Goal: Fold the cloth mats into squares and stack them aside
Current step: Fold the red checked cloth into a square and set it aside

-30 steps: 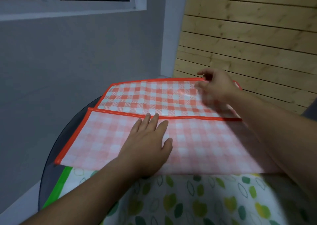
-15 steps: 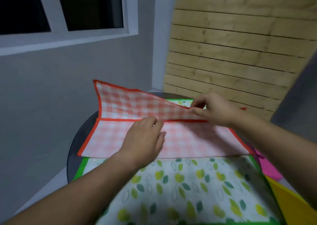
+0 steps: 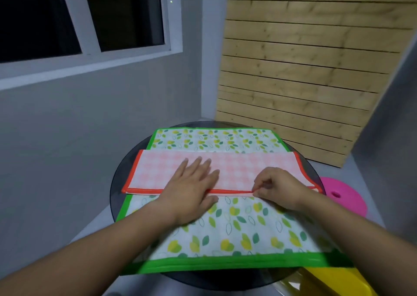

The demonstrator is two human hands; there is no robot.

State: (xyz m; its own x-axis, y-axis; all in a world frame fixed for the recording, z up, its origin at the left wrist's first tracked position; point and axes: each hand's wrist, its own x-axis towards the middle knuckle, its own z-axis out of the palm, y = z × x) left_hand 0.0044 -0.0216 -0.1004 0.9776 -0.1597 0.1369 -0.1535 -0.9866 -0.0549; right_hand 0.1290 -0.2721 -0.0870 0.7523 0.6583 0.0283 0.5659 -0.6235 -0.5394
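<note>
A pink checked mat with an orange border [image 3: 243,167] lies folded into a long strip across the middle of a round dark glass table [image 3: 119,178]. Under it a larger white mat with green and yellow leaves and a green border [image 3: 237,230] is spread flat. My left hand [image 3: 191,187] lies flat with straight fingers on the folded strip near its front edge. To the right, my right hand [image 3: 277,187] pinches the strip's orange front edge between thumb and fingers.
A pink round stool [image 3: 345,196] stands to the right of the table and a yellow one [image 3: 338,280] at the lower right. A grey wall with a window [image 3: 85,18] is on the left, a wooden slat wall [image 3: 304,70] behind.
My right hand has pulled the far half of the checked mat over toward me and laid it down on the near half. The left hand now lies flat on the fold. The view pulled back.
</note>
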